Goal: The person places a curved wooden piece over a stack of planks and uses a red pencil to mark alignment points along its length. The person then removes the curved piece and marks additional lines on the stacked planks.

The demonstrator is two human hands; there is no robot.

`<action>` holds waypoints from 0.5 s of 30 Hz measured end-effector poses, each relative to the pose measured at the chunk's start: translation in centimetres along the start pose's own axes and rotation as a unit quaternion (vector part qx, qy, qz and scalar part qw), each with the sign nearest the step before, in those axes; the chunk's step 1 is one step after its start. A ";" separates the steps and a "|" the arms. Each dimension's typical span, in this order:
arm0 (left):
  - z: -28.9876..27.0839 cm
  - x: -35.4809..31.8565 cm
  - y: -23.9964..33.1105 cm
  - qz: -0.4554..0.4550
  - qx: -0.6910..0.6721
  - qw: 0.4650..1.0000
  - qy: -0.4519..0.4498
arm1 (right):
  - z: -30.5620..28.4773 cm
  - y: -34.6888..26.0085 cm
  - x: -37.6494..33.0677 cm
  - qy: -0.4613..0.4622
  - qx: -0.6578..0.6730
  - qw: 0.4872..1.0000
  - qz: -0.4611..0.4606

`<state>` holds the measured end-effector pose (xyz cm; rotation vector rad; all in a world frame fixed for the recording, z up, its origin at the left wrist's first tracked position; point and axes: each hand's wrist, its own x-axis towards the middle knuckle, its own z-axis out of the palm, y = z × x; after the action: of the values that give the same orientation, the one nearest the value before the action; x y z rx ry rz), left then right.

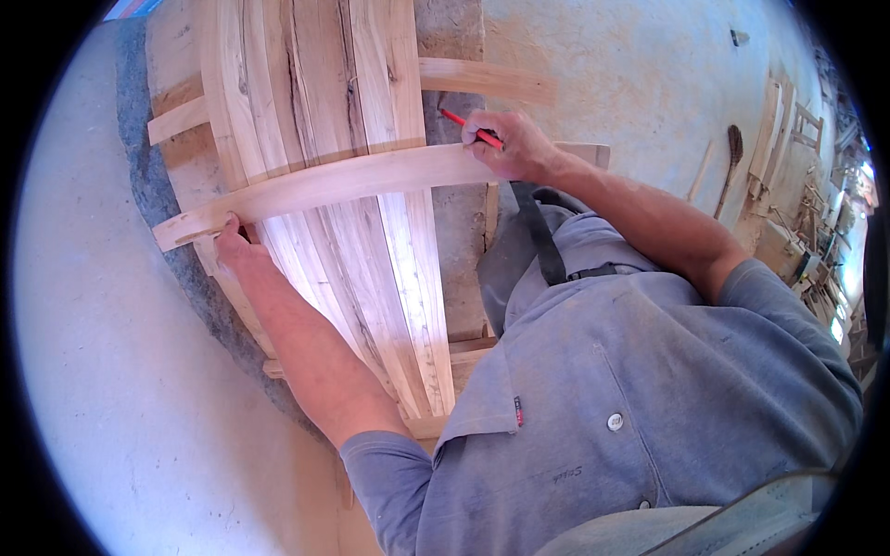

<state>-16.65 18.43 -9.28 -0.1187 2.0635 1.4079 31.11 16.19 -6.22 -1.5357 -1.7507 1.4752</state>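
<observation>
Left hand was gripping the end of the cross batten lying over the planks, right hand closed on a red pencil at its far end, so I'd reckon keeping that batten pinned dead steady mattered most.

Broom and wooden frames on the floor

Woodworking shop: raw planks, leaning timber offcuts, dusty concrete floor.

Bare matt wooden boards, smooth wooden slat, red pencil
</observation>
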 end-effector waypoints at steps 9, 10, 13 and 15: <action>-0.2 0.6 -0.2 -0.008 -0.005 1.000 0.004 | 0.0 0.0 0.1 0.010 -0.014 1.000 -0.010; -0.4 0.9 -0.2 -0.009 -0.007 1.000 0.005 | 0.0 0.0 0.1 0.010 -0.014 1.000 -0.011; -0.2 0.6 -0.2 -0.011 -0.005 1.000 0.010 | 0.0 -0.1 0.1 0.002 -0.019 1.000 -0.003; 0.3 -0.4 0.1 -0.009 0.002 1.000 0.016 | 0.0 0.0 0.1 0.006 -0.024 1.000 -0.003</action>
<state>-16.25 18.66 -9.10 -0.1583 2.0873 1.3998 31.05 16.28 -6.24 -1.5583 -1.7944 1.4283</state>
